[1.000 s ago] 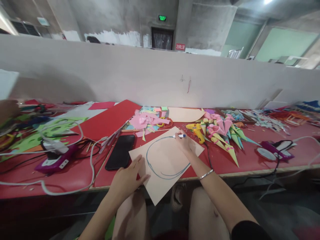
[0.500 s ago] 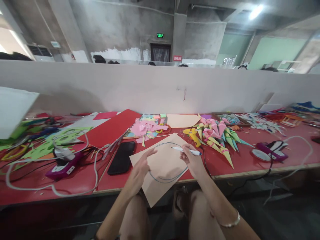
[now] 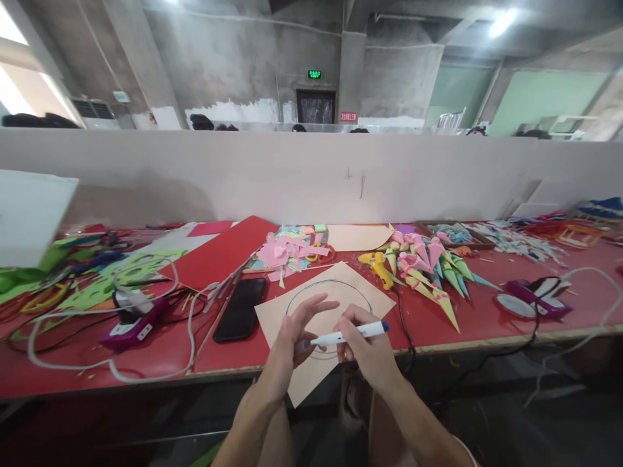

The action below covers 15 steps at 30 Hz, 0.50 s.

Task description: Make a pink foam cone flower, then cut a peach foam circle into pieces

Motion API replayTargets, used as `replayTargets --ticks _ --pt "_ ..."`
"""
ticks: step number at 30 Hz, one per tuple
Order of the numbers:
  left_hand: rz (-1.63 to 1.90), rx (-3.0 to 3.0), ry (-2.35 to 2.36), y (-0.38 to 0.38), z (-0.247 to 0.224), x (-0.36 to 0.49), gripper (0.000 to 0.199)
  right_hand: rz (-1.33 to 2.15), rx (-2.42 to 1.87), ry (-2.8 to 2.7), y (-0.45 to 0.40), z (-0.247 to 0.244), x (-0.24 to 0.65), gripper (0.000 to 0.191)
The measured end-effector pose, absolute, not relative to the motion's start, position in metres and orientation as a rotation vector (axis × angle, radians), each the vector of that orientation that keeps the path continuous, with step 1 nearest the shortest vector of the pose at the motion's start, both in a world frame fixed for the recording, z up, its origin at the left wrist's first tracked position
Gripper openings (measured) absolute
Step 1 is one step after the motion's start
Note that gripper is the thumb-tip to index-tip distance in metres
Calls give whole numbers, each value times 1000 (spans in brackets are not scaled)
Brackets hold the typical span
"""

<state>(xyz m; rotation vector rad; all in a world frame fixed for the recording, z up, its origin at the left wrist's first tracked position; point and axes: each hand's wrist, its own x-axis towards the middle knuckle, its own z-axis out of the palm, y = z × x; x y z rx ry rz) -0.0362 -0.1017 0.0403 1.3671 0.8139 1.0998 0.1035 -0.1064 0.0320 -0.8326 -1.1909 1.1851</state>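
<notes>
My right hand (image 3: 365, 344) is closed on a white marker (image 3: 348, 334) with a blue end. The marker lies nearly level, its tip pointing left at my left hand (image 3: 287, 340). The upper fingers of my left hand stretch out, while its lower fingers curl round something small and greyish at the marker's tip, too blurred to name. Both hands are over a tan paper sheet (image 3: 272, 316) that overhangs the table's front edge. A dark, roughly circular line (image 3: 335, 281) is drawn on the sheet, partly hidden by my hands.
A black phone (image 3: 240, 309) lies left of the sheet. A yellow glue gun (image 3: 377, 266) and paper cones (image 3: 442, 301) lie to the right. Pink scraps (image 3: 282, 250), red card (image 3: 219, 253), white cable (image 3: 146, 378) and purple power strips (image 3: 129, 331) are also on the red table.
My right hand and the marker have moved down and left over the sheet. My left hand has shifted slightly right, and the marker's tip now meets it.
</notes>
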Motion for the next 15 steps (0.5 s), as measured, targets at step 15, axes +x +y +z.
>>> replayTargets --ticks 15 --pt "1320 2432 1237 -112 40 -25 23 1307 -770 -1147 -117 28 95 31"
